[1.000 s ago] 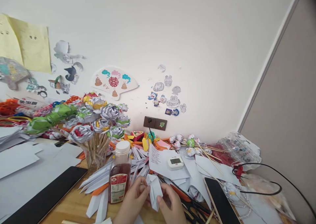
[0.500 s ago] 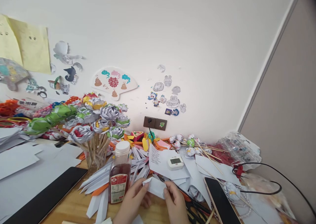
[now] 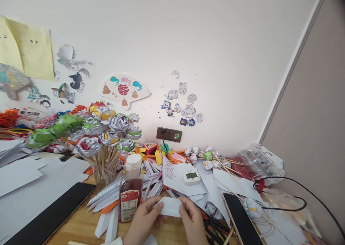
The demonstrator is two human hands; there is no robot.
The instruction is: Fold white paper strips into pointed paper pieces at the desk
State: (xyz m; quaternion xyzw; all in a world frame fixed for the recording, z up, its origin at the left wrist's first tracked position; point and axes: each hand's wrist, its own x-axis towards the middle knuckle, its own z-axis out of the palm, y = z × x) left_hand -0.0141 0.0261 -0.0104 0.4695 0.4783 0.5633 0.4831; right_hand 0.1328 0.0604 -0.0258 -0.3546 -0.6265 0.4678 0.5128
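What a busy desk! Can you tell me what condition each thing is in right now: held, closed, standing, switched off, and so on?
Folded white paper: pinched between both hands.
Left hand: gripping the paper's left end.
Right hand: gripping its right end.
Bottle: upright, white cap on.
Paper flowers: standing on sticks in a glass.
Phone: lying flat, screen dark.
Small digital timer: lying on papers, display lit.

Two bare hands showed at the bottom edge of the head view. Left hand (image 3: 144,219): bare, no ring, no glove, no watch in sight. Right hand (image 3: 192,221): likewise bare, free of jewellery and covering. Short, plain nails, unpainted so far as could be told. No sleeve or cuff reached into view at either wrist. Forearms cut off by the lower edge of the picture.
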